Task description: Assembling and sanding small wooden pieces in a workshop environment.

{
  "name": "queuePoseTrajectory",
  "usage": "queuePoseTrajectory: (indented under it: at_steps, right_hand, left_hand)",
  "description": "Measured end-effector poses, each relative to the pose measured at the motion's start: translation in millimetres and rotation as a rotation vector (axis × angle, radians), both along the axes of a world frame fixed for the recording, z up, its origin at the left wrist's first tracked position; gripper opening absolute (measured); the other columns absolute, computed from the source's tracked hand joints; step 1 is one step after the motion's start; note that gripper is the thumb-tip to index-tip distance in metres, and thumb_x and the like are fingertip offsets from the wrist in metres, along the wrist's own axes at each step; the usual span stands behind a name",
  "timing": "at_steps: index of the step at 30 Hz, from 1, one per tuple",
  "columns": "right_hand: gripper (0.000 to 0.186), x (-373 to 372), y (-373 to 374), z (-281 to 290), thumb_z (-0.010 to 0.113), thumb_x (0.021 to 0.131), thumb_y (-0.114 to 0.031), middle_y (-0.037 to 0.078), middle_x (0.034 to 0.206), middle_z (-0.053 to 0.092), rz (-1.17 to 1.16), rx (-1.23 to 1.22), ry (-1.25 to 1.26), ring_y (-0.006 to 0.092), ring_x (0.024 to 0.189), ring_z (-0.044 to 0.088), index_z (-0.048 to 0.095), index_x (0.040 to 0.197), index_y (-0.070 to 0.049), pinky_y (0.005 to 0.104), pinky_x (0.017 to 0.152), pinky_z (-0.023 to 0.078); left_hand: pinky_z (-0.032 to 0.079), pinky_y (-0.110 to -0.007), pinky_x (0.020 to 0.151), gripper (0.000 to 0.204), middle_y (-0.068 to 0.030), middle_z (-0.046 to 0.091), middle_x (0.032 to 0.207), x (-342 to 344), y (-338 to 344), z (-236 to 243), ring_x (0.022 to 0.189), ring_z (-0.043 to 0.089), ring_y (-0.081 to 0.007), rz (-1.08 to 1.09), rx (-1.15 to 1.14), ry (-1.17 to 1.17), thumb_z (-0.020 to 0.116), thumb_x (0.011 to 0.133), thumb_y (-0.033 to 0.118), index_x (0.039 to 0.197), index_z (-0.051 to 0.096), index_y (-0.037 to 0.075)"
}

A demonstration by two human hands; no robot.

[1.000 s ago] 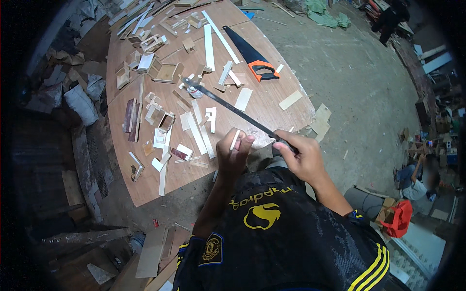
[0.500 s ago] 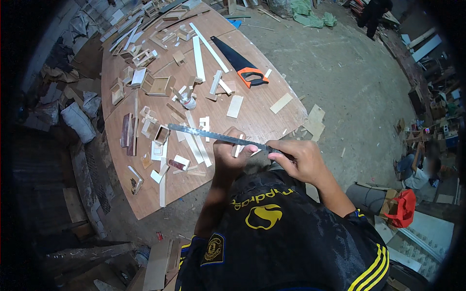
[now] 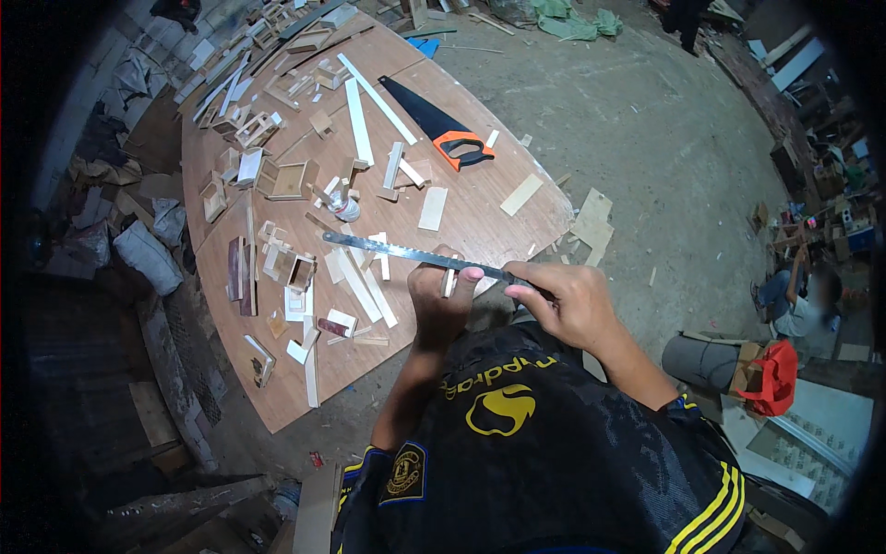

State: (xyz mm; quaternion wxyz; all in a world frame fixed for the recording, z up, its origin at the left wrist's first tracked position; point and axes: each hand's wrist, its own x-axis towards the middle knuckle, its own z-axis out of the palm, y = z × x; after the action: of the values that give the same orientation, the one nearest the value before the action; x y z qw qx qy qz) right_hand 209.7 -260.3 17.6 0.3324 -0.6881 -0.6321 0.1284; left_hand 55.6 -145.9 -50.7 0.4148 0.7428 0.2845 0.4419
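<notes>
In my right hand (image 3: 568,300) is the dark handle end of a long narrow saw blade (image 3: 392,251), its grey metal reaching leftward over the table's near edge. My left hand (image 3: 441,300) is closed on a small pale wood strip (image 3: 449,280), pinched with the thumb in front. The blade crosses the strip at my left fingers; whether it touches the wood I cannot tell. Both hands are close together in front of my chest.
On the wooden table (image 3: 517,152) lie a handsaw (image 3: 452,138) with an orange-and-black handle, small wooden boxes (image 3: 286,178), a small jar (image 3: 344,207) and several offcuts (image 3: 432,209). A person (image 3: 803,305) sits at the far right, near a red bag (image 3: 773,379).
The table and its contents have shifted slightly left in the view. The blade has moved only a little against my left hand. Both hands keep their grips.
</notes>
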Motion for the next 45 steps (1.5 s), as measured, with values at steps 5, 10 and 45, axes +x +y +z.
queuePoseTrajectory:
  at_steps: [5,10,45]
  right_hand:
    - [0.024,0.9,0.7,-0.5,0.066,0.087,-0.03,0.013,0.082,0.07,-0.099,0.005,-0.071,0.0284,0.068,0.067,0.072,0.1,-0.011,0.0362,0.058,0.051]
    - [0.023,2.6,-1.8,3.8,0.068,0.085,-0.026,0.014,0.084,0.07,-0.113,0.106,0.219,0.0283,0.069,0.068,0.072,0.099,-0.009,0.0351,0.059,0.052]
    - [0.021,95.4,19.8,-44.6,0.047,0.096,-0.011,0.01,0.077,0.064,-0.161,-0.034,0.756,0.0171,0.068,0.063,0.058,0.111,-0.001,0.0309,0.063,0.048]
  left_hand:
    - [0.036,-0.036,0.051,0.032,-0.0107,0.045,0.059,10.8,-3.0,-3.0,0.051,0.048,-0.0254,0.145,0.05,0.025,0.068,0.085,0.019,0.068,0.047,0.001]
    - [0.034,-0.032,0.05,0.031,-0.0033,0.042,0.059,2.4,5.9,-6.7,0.054,0.043,-0.0134,0.01,-0.178,-0.054,0.068,0.085,0.022,0.071,0.048,0.002]
    - [0.045,-0.027,0.052,0.019,-0.0101,0.06,0.073,93.1,40.7,12.5,0.057,0.054,-0.0143,-0.251,-0.804,-0.218,0.051,0.1,0.022,0.098,0.048,0.003]
